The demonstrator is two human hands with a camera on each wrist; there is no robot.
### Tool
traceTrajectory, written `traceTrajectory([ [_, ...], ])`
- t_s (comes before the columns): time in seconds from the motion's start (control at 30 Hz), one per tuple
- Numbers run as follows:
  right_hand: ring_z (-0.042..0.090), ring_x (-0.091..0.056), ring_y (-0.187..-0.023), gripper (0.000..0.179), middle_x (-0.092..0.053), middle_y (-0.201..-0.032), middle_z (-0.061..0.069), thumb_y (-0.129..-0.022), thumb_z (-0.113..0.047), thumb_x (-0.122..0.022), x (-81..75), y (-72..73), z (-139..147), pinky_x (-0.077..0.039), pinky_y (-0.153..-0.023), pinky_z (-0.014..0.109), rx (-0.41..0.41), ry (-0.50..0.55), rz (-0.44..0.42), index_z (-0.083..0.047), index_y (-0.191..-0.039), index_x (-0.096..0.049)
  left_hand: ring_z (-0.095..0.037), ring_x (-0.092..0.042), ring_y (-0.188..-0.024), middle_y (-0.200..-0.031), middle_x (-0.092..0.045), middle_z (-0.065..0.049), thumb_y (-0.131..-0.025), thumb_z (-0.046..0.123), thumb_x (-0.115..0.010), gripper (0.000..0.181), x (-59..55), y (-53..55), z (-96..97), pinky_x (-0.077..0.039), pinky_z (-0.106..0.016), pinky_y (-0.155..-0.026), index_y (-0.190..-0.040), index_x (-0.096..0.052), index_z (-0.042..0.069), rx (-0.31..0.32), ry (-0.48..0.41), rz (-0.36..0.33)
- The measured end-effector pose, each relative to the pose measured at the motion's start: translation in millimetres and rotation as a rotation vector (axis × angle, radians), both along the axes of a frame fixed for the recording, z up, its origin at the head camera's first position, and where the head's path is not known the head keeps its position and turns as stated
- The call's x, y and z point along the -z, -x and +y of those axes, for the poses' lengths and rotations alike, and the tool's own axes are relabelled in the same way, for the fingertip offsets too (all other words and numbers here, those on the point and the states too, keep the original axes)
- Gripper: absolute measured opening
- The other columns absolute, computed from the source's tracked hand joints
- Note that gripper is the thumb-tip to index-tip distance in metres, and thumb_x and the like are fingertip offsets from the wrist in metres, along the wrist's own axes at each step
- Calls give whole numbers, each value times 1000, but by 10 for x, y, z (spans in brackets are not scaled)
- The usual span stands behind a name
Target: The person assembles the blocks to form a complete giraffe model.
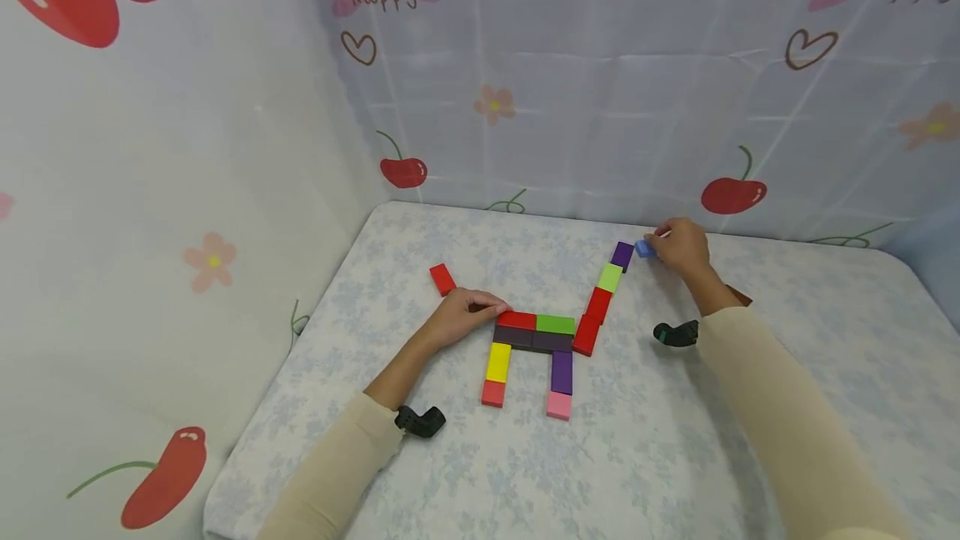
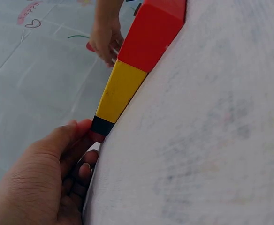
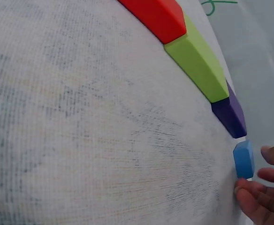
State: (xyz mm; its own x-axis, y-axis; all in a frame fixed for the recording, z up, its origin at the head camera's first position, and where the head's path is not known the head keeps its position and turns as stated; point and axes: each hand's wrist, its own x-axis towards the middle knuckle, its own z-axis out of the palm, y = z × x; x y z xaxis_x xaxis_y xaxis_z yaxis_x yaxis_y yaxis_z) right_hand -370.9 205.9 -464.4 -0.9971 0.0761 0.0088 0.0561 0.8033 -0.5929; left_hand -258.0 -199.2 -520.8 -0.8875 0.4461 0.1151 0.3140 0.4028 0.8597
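In the head view, my right hand (image 1: 681, 247) grips a small blue block (image 1: 645, 248) just right of a purple block (image 1: 622, 256). The right wrist view shows my fingers around the end of the blue block (image 3: 243, 160), which stands a small gap from the purple block (image 3: 230, 115). My left hand (image 1: 467, 312) has its fingertips at the outer corner of a red block (image 1: 517, 321) and seems to pinch it. That block lies against a green block (image 1: 555, 324) and above dark blocks (image 1: 532, 338).
Yellow (image 1: 498, 362), violet (image 1: 562, 372) and pink (image 1: 558, 405) blocks extend toward me. A slanted row includes red (image 1: 597, 305) and lime (image 1: 610, 277) blocks. A separate red block (image 1: 442, 279) lies beyond my left hand. Patterned cloth (image 1: 600, 123) rises behind the table.
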Motion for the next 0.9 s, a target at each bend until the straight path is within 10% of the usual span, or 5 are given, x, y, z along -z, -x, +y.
traceTrajectory([
  [0.4, 10, -67, -55, 25, -74, -88, 24, -93, -6, -71, -9, 70, -57, -50, -51, 17, 55, 225, -5, 14, -107, -69, -9, -66, -106, -109, -75, 11, -98, 34, -69, 21, 8, 14, -19, -53, -32, -95, -113, -80, 24, 6, -20, 6],
  [0.9, 30, -66, -95, 25, -69, -117, 26, -98, -12, -68, 143, 129, -144, -53, -66, 18, -9, 220, 23, 5, -117, -73, -8, -67, -106, -109, -75, 11, -99, 31, -68, 22, 24, 9, 3, -53, -30, -94, -114, -80, 20, 12, -21, 1],
])
